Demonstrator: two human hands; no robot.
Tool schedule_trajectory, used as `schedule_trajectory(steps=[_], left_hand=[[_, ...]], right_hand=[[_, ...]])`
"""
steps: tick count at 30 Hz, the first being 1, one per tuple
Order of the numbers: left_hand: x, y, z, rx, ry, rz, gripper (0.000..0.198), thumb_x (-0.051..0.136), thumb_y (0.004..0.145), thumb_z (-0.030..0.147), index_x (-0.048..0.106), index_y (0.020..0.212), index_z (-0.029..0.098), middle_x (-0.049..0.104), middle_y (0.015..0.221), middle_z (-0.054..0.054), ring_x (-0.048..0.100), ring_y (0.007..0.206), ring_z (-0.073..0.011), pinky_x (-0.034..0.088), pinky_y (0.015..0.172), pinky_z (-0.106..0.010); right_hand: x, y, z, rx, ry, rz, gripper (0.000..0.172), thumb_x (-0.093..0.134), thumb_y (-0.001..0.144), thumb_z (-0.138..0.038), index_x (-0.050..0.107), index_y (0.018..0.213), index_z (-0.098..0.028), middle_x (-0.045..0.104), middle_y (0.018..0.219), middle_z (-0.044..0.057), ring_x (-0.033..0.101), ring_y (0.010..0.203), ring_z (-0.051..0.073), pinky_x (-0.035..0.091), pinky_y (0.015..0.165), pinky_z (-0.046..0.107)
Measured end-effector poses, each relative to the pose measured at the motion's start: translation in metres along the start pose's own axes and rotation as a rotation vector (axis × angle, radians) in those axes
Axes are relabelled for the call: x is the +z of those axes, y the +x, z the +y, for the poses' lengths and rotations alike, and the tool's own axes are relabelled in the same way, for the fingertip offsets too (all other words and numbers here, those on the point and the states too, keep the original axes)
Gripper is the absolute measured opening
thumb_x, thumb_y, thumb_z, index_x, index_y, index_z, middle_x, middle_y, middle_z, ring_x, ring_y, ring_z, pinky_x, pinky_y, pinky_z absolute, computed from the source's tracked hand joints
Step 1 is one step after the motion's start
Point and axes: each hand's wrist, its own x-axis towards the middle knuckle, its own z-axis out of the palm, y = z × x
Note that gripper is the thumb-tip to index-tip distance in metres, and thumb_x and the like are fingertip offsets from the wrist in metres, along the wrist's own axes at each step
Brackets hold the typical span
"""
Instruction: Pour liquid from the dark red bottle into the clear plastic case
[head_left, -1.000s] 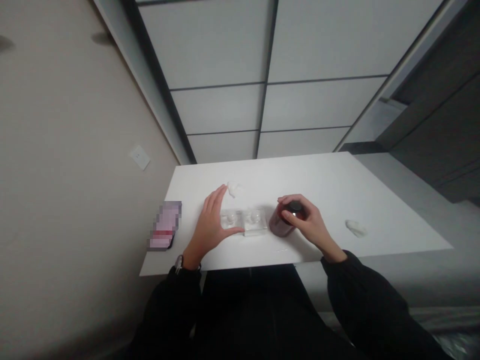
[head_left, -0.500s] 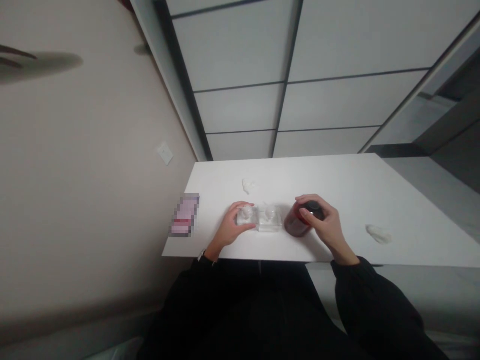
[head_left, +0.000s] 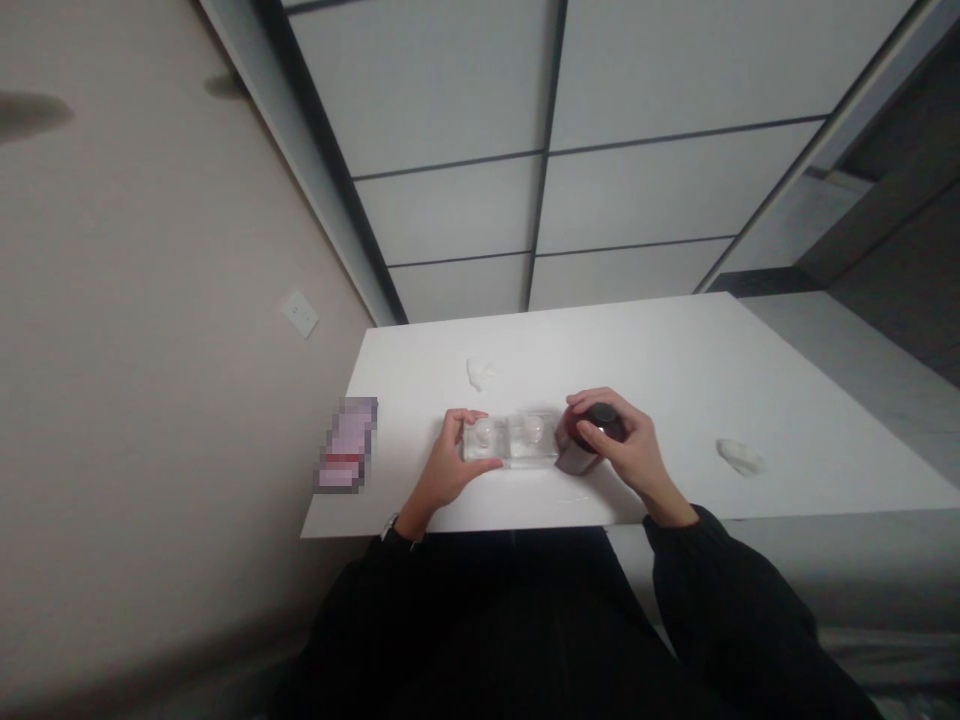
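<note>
My left hand [head_left: 448, 462] holds the left side of a clear square container [head_left: 486, 441], with the thumb along its near side and the fingers behind it. A second clear square container [head_left: 533, 440] stands beside the first, on its right. Each has a rounded clear bump on top. My right hand [head_left: 632, 445] is wrapped round the upper part of a dark red jar [head_left: 577, 459] with a black lid [head_left: 602, 418]. The jar is close against the right container; whether they touch I cannot tell.
A crumpled white tissue [head_left: 740, 457] lies to the right on the white table [head_left: 645, 350]. Another thin white scrap [head_left: 478, 373] lies behind the containers. At the left edge is a pink, pixelated item [head_left: 347, 445]. A wall with a socket [head_left: 301, 314] borders the left.
The jar in my right hand has come closer to the right container, narrowing the gap. My left hand keeps its hold. The whole view has shifted slightly.
</note>
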Motion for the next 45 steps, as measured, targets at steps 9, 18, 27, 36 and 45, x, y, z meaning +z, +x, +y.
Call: schedule_trajectory(steps=[9, 18, 27, 36, 45], left_hand=[[0.0008, -0.0007, 0.0017, 0.022, -0.002, -0.008, 0.058, 0.092, 0.075, 0.038, 0.051, 0.113, 0.025, 0.063, 0.135, -0.011, 0.059, 0.133, -0.0308, 0.043, 0.118, -0.051], [-0.0003, -0.0016, 0.0000, 0.027, 0.031, -0.023, 0.060, 0.090, 0.077, 0.041, 0.050, 0.118, 0.025, 0.061, 0.137, -0.011, 0.057, 0.136, -0.0306, 0.043, 0.119, -0.050], [0.0015, -0.0023, -0.0036, 0.032, 0.030, -0.024, 0.065, 0.089, 0.078, 0.045, 0.045, 0.122, 0.027, 0.059, 0.137, -0.010, 0.055, 0.139, -0.0301, 0.041, 0.122, -0.050], [0.0027, -0.0032, -0.0027, 0.035, 0.036, -0.004, 0.061, 0.088, 0.078, 0.043, 0.046, 0.119, 0.026, 0.059, 0.137, -0.011, 0.056, 0.135, -0.0300, 0.041, 0.120, -0.049], [0.0018, -0.0028, -0.0026, 0.042, 0.058, -0.006, 0.066, 0.088, 0.079, 0.043, 0.048, 0.129, 0.027, 0.058, 0.138, -0.011, 0.055, 0.138, -0.0306, 0.040, 0.122, -0.051]], right_hand=[[0.0014, 0.0010, -0.0033, -0.006, 0.009, 0.007, 0.011, 0.078, 0.092, -0.038, 0.075, 0.096, -0.028, 0.077, 0.104, 0.005, 0.072, 0.104, 0.024, 0.056, 0.098, 0.042], [0.0020, 0.0013, -0.0050, 0.030, 0.000, 0.018, 0.021, 0.078, 0.091, -0.048, 0.075, 0.093, -0.027, 0.078, 0.103, 0.007, 0.072, 0.103, 0.027, 0.057, 0.097, 0.046], [0.0014, 0.0010, -0.0023, 0.009, -0.001, 0.012, 0.018, 0.078, 0.091, -0.045, 0.075, 0.095, -0.028, 0.078, 0.105, 0.006, 0.072, 0.104, 0.026, 0.056, 0.098, 0.045], [0.0017, 0.0010, -0.0025, 0.013, -0.005, 0.014, 0.020, 0.078, 0.091, -0.046, 0.075, 0.095, -0.028, 0.078, 0.105, 0.007, 0.072, 0.105, 0.027, 0.056, 0.099, 0.046], [0.0012, 0.0006, -0.0019, 0.018, -0.006, 0.013, 0.020, 0.078, 0.090, -0.047, 0.075, 0.095, -0.028, 0.077, 0.105, 0.007, 0.072, 0.105, 0.027, 0.057, 0.099, 0.046]])
